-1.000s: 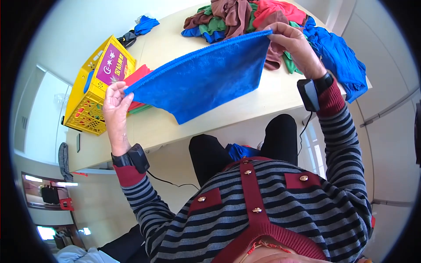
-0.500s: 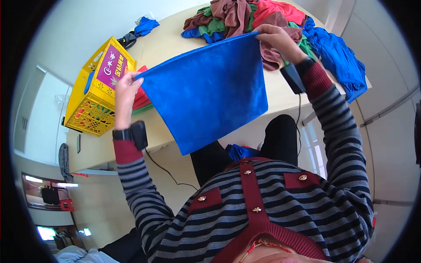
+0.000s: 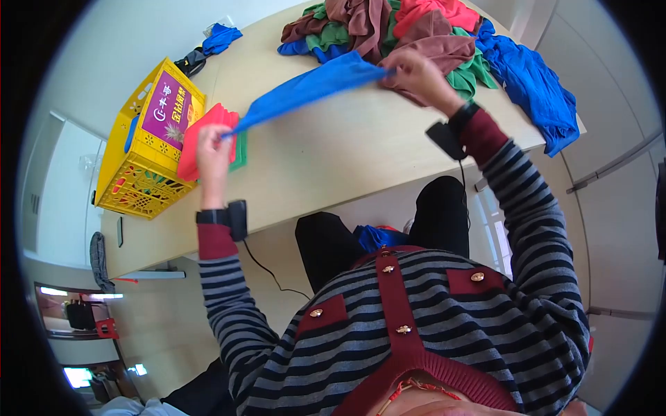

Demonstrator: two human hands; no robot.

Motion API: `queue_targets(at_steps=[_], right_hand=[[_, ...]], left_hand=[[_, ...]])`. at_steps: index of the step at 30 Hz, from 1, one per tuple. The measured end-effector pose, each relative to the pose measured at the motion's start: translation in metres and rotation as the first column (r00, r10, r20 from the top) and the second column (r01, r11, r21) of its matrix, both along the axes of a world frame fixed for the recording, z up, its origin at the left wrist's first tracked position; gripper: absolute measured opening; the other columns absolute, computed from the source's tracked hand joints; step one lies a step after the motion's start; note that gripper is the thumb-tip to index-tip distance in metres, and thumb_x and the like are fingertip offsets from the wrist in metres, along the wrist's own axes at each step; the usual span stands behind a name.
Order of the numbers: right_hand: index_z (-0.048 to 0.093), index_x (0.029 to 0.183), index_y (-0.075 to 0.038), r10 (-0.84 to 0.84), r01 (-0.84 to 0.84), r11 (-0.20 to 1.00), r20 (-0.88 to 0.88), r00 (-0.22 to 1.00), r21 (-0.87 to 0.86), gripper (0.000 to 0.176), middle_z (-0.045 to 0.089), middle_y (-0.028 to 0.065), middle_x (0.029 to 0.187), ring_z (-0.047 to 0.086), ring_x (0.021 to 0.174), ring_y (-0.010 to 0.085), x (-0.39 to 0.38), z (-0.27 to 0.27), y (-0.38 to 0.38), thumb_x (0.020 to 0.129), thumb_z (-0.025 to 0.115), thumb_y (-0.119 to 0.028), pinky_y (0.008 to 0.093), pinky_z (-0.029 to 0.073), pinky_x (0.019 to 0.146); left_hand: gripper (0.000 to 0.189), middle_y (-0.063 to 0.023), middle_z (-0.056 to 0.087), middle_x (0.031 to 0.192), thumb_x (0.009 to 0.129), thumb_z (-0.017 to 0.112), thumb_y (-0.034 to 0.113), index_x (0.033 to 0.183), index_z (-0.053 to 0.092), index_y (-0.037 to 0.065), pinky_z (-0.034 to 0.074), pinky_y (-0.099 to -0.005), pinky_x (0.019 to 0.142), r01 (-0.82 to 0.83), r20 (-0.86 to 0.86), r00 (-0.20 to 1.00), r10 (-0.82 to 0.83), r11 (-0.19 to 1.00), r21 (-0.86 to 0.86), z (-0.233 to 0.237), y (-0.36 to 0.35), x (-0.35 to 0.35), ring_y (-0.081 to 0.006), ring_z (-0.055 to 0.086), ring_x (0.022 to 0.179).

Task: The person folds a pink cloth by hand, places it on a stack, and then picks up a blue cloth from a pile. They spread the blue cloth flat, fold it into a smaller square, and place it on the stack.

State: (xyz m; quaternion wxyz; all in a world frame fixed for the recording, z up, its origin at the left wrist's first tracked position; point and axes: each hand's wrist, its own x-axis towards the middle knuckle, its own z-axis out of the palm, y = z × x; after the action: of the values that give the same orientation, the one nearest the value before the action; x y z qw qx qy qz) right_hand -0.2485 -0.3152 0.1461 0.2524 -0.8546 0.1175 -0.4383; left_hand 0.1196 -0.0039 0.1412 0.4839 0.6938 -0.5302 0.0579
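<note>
Blue cloth (image 3: 305,87): stretched into a narrow band above the table (image 3: 347,159), running from left of centre up to the upper middle of the frame.

Left hand (image 3: 214,149): left of centre, fingers closed on the lower-left corner of the blue cloth. Right hand (image 3: 416,73): upper middle, fingers pinched shut on the opposite corner, just in front of the cloth pile (image 3: 388,28).

Writing: purple label (image 3: 170,111) on the yellow crate (image 3: 135,163), upper left, printed with yellow characters and a round logo. Too small and skewed to read.

Hidden or cut off:
- Fingertips of both hands partly wrapped in blue fabric; exact grip not visible.
- Cloth pile of brown, green, red and blue pieces cropped by the top edge.
- Crate contents mostly unseen behind the label and the lattice wall.
- Green cloth (image 3: 239,149) mostly covered by the red folded cloth (image 3: 201,132); only one edge exposed.

Surroundings:
- Red folded cloth directly behind the left hand, against the crate.
- Loose blue fabric (image 3: 534,83) draped over the table's right corner.
- Small blue and dark items (image 3: 215,40) at the far upper left.
- Black wrist units (image 3: 236,216) on both arms, cables trailing.
</note>
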Motion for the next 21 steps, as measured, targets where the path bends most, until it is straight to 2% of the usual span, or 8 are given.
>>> queue_targets(at_steps=[2,3,4,7,10,13,16,21], right_hand=[[0.068,0.094,-0.007,-0.061,0.068,0.997,-0.165,0.984,0.034,0.014,0.064,0.0102,0.094,0.067,0.087,0.0269,-0.011,-0.049,0.017,0.081,0.064,-0.002,0.0352,0.054,0.076],[0.067,0.092,-0.008,-0.083,0.099,0.994,-0.257,0.963,0.05,0.013,0.064,0.011,0.096,0.067,0.088,0.0302,-0.017,-0.066,0.029,0.081,0.063,-0.002,0.0369,0.054,0.078],[0.067,0.092,-0.008,-0.081,0.1,0.993,-0.262,0.962,0.057,0.013,0.064,0.011,0.096,0.067,0.088,0.0302,-0.022,-0.081,0.038,0.081,0.063,-0.002,0.0369,0.054,0.078],[0.066,0.092,-0.008,-0.067,0.099,0.992,-0.344,0.936,0.074,0.015,0.065,0.0102,0.099,0.067,0.092,0.0332,-0.035,-0.11,0.055,0.08,0.062,-0.001,0.0404,0.055,0.081],[0.064,0.093,-0.007,-0.108,0.1,0.994,-0.353,0.93,-0.041,0.018,0.065,0.0098,0.101,0.067,0.091,0.032,-0.05,-0.117,0.066,0.08,0.058,0.003,0.039,0.055,0.08],[0.063,0.094,-0.007,-0.087,0.065,0.995,-0.384,0.919,-0.07,0.018,0.065,0.0097,0.102,0.067,0.094,0.0325,-0.062,-0.114,0.074,0.08,0.058,0.003,0.0401,0.055,0.081],[0.062,0.095,-0.007,-0.069,0.034,0.995,-0.414,0.908,-0.092,0.018,0.064,0.0095,0.104,0.066,0.097,0.0325,-0.068,-0.111,0.081,0.079,0.059,0.002,0.0406,0.055,0.083],[0.061,0.095,-0.007,-0.065,0.007,0.992,-0.478,0.876,-0.123,0.017,0.064,0.0093,0.107,0.065,0.099,0.0313,-0.084,-0.11,0.094,0.079,0.062,0.001,0.0408,0.055,0.086]], left_hand=[[0.016,-0.0068,0.06,0.098,0.081,0.069,-0.004,0.093,0.066,0.007,0.049,-0.0333,0.083,-0.04,0.171,0.985,0.015,0.99,0.138,-0.054,0.012,-0.006,-0.0223,0.061,0.095],[0.018,-0.0079,0.059,0.099,0.079,0.07,-0.004,0.092,0.066,0.007,0.049,-0.0345,0.084,-0.058,0.15,0.988,0.031,0.982,0.178,-0.077,0.019,-0.017,-0.0247,0.06,0.097],[0.019,-0.0089,0.059,0.1,0.076,0.07,-0.005,0.091,0.066,0.007,0.049,-0.0357,0.085,-0.075,0.129,0.991,0.047,0.973,0.219,-0.098,0.026,-0.025,-0.027,0.06,0.098],[0.019,-0.0091,0.059,0.1,0.076,0.07,-0.006,0.09,0.067,0.006,0.049,-0.0361,0.086,-0.068,0.048,0.997,0.058,0.963,0.259,-0.115,0.045,-0.058,-0.0277,0.06,0.099],[0.019,-0.0094,0.058,0.101,0.076,0.07,-0.006,0.091,0.067,0.006,0.049,-0.0363,0.087,-0.075,-0.011,0.997,0.082,0.954,0.29,-0.129,0.061,-0.076,-0.0283,0.06,0.1],[0.019,-0.0098,0.058,0.101,0.076,0.07,-0.006,0.091,0.067,0.006,0.049,-0.0366,0.088,-0.096,-0.046,0.992,0.115,0.948,0.302,-0.135,0.071,-0.086,-0.0288,0.06,0.101],[0.018,-0.0074,0.055,0.103,0.08,0.065,-0.009,0.094,0.067,0.003,0.049,-0.0283,0.078,-0.094,0.035,0.996,0.088,0.952,0.292,-0.136,0.078,-0.092,-0.0196,0.059,0.091],[0.018,-0.0084,0.055,0.104,0.081,0.065,-0.009,0.094,0.066,0.003,0.049,-0.0281,0.08,-0.071,0.037,0.997,0.062,0.949,0.306,-0.134,0.09,-0.102,-0.0192,0.059,0.094]])
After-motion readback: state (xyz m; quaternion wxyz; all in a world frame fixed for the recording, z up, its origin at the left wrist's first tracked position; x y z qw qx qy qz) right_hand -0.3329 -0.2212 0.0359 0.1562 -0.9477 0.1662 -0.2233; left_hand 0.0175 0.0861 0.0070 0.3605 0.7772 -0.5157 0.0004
